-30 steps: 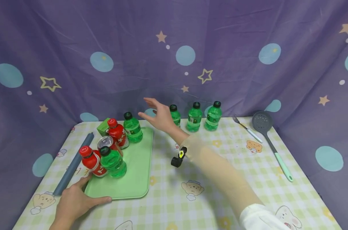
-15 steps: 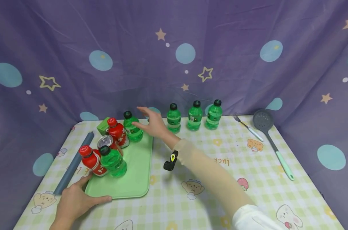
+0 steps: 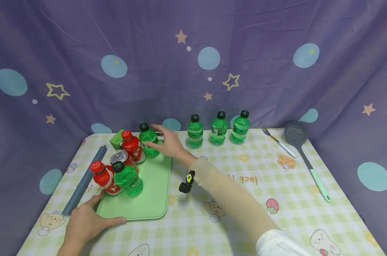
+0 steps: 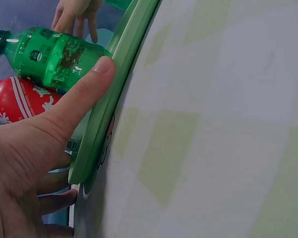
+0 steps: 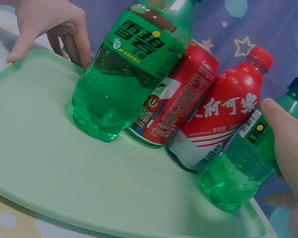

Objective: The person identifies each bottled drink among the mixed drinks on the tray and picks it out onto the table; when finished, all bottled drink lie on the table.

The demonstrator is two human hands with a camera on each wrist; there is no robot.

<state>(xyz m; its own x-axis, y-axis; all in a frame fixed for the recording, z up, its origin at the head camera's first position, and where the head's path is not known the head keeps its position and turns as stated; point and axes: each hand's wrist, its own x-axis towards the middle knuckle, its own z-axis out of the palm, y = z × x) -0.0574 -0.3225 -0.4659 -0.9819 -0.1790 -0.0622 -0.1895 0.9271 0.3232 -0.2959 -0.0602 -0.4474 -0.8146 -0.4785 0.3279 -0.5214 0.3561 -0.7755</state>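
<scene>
My left hand [image 3: 86, 222] holds the near left corner of the green tray [image 3: 148, 209]; its thumb lies along the near rim in the left wrist view. Beside it stand a green soda bottle [image 3: 128, 182] and a red cola bottle [image 3: 105, 178]. At the tray's far right corner, my right hand [image 3: 168, 143] is around a second green soda bottle [image 5: 241, 168], thumb across its front and fingers partly hidden behind. Between these two ends stand a red Coca-Cola can [image 5: 176, 99] and another red cola bottle [image 5: 218, 111].
A green box [image 3: 116, 140] stands behind the red bottles. A grey-blue rod [image 3: 84, 183] lies left of the tray. Three more green bottles [image 3: 219, 128] line the table's back, with a fork [image 3: 280, 143] and a slotted turner [image 3: 303, 154] at right.
My right hand has moved left and slightly down from beside the row of green bottles to the one at the tray's far right corner. My left hand stays at the tray's corner.
</scene>
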